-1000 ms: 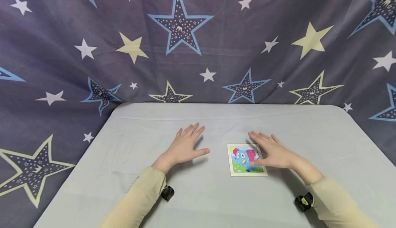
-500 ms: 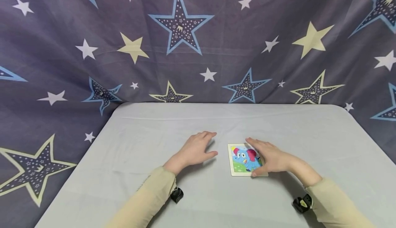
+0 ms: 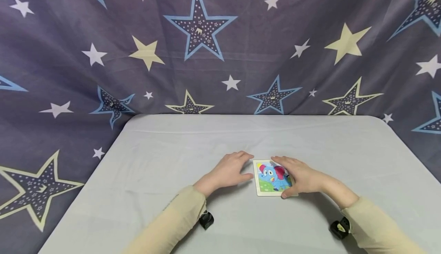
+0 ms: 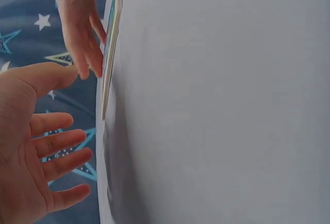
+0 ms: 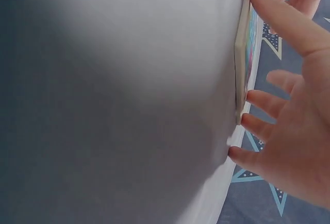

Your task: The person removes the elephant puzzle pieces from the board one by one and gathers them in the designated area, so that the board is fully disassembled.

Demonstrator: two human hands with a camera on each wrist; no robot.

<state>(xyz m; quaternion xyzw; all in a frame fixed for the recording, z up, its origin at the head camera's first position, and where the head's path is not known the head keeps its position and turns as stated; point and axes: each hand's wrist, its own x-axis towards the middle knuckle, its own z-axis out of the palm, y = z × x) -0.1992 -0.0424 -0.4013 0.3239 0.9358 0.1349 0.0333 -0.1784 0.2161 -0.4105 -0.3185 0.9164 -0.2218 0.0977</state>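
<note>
A square jigsaw puzzle board (image 3: 270,185) with a blue elephant picture and a pale frame lies flat on the table. My right hand (image 3: 304,176) spans its right side, thumb by the near edge and fingers by the far edge. In the right wrist view, that thumb and some fingertips meet the rim of the board (image 5: 240,69), with the fingers spread and fairly straight. My left hand (image 3: 230,170) is close to the board's left edge. Its fingers are spread and hold nothing in the left wrist view, where a narrow gap separates them from the board (image 4: 110,59).
A pale grey cloth covers the table (image 3: 172,139). Behind it and along the left side hangs a dark curtain (image 3: 241,47) printed with stars. Each sleeve has a black wrist camera (image 3: 206,220) at the cuff.
My left hand has moved right, up to the board's left side. My right hand has lowered onto the board's right side, its thumb shifting to the near edge. The board has stayed put.
</note>
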